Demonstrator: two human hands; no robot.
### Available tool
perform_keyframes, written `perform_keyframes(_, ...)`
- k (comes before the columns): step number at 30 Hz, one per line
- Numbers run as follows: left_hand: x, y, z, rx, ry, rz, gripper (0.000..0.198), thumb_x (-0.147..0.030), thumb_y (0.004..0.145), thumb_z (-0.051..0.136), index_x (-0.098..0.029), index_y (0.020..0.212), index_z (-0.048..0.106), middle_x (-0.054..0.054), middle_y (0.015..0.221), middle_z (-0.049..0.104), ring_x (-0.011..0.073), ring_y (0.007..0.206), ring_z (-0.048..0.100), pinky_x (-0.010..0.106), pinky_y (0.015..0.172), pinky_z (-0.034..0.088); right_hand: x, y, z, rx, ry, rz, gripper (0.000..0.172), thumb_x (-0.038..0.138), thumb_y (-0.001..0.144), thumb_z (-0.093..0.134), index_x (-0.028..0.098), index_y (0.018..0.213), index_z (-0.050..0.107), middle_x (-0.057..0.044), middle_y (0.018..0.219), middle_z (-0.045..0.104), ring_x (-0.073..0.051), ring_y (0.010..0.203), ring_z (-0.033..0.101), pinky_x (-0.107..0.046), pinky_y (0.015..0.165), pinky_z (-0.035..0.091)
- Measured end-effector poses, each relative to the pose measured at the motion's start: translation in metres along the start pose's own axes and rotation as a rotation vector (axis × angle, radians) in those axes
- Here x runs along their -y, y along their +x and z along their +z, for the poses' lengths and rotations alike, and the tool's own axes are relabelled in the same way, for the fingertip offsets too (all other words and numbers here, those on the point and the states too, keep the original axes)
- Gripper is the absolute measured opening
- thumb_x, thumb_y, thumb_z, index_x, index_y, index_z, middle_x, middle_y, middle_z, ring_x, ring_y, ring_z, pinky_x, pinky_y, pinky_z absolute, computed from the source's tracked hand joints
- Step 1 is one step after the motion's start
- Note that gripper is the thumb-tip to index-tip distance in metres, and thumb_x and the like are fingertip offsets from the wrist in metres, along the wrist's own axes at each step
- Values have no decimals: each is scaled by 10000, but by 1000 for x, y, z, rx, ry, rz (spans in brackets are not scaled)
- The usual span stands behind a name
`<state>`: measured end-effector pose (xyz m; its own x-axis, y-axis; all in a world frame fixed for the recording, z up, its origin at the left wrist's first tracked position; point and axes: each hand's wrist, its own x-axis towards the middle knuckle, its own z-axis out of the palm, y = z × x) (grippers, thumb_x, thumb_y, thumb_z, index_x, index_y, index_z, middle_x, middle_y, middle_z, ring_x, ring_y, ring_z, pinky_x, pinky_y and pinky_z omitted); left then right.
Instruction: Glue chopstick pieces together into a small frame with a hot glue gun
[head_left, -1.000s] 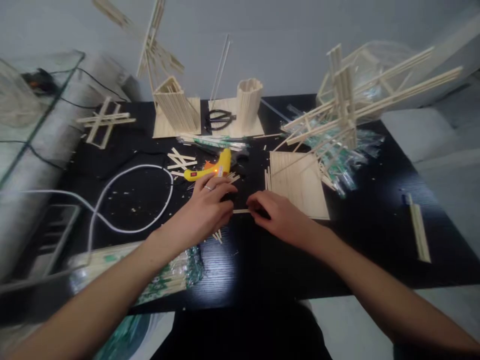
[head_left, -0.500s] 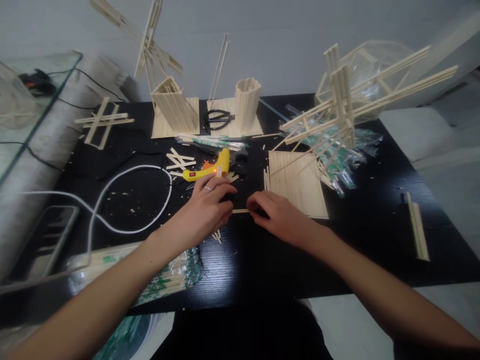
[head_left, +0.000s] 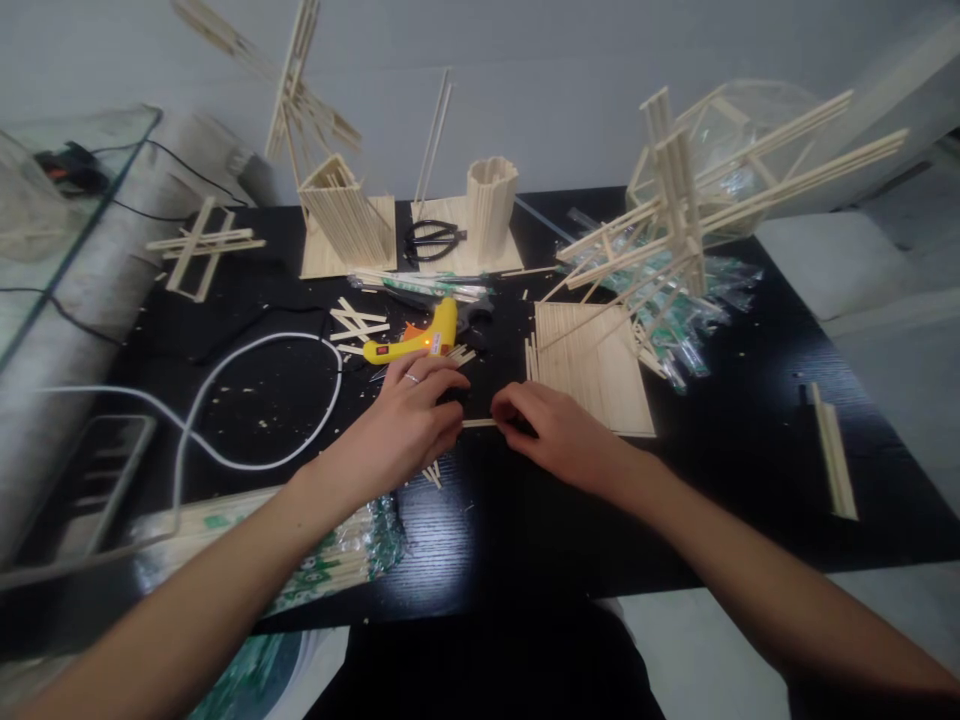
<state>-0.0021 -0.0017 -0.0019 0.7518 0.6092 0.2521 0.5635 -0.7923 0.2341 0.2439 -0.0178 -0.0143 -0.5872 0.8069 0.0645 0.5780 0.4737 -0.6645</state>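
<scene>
My left hand, with a ring on one finger, is curled over one end of a thin wooden stick lying low over the black table. At its other end my right hand has thumb and forefinger pinched around it. Only a short length shows between the hands; the fingers hide the rest. Just beyond the left fingers lies a yellow glue gun with an orange light on. A flat panel of sticks laid side by side is right behind my right hand.
At the back stand two stick towers on wooden bases, with black scissors between. A stick windmill frame rises at right over plastic wrappers. A white cable loops left; packaged sticks lie near the front edge.
Both hands keep the same pose at the stick. The whole view has shifted very slightly; nothing else has visibly moved.
</scene>
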Motion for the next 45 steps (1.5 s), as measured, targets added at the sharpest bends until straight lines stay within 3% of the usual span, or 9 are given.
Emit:
perform_keyframes(12, 1, 1, -4, 2, -6, 27, 179, -200, 983, 617, -162, 853, 734, 124, 1244, 710, 323, 1321, 566, 566, 1155, 391, -6, -4, 2, -79, 52, -49, 236, 94, 914, 622, 180, 1133, 597, -81, 1049, 697, -202, 917, 670, -352, 829, 561)
perform_keyframes(17, 2, 0, -6, 8, 3, 44, 151, -219, 981, 631, -146, 908, 741, 134, 1246, 706, 338, 1320, 561, 578, 1159, 390, -5, -4, 2, -67, 53, -31, 160, 121, 973, 578, 196, 1111, 606, -75, 1015, 699, -208, 917, 675, -368, 836, 568)
perform_keyframes(28, 2, 0, -5, 23, 4, 36, 133, -259, 975, 663, -172, 915, 744, 118, 1254, 705, 329, 1331, 552, 559, 1172, 382, 0, -5, 1, -39, -19, -72, 201, 106, 1011, 530, 169, 1190, 598, -102, 1035, 696, -243, 976, 652, -411, 895, 557)
perform_keyframes(35, 3, -1, -4, 25, -8, 43, 166, -245, 997, 628, -167, 891, 729, 112, 1247, 703, 322, 1321, 548, 554, 1163, 378, -2, -5, 3, -33, 57, -46, 199, 110, 1020, 503, 181, 1171, 609, -92, 1055, 697, -210, 957, 674, -370, 877, 567)
perform_keyframes(45, -1, 1, -13, -92, -100, -9, 76, -187, 1013, 581, -180, 1011, 657, 90, 1151, 731, 267, 1217, 610, 509, 1129, 398, -7, -3, 2, -243, 66, -55, 139, 191, 1021, 595, 211, 1152, 636, -68, 1077, 743, -208, 973, 716, -369, 871, 589)
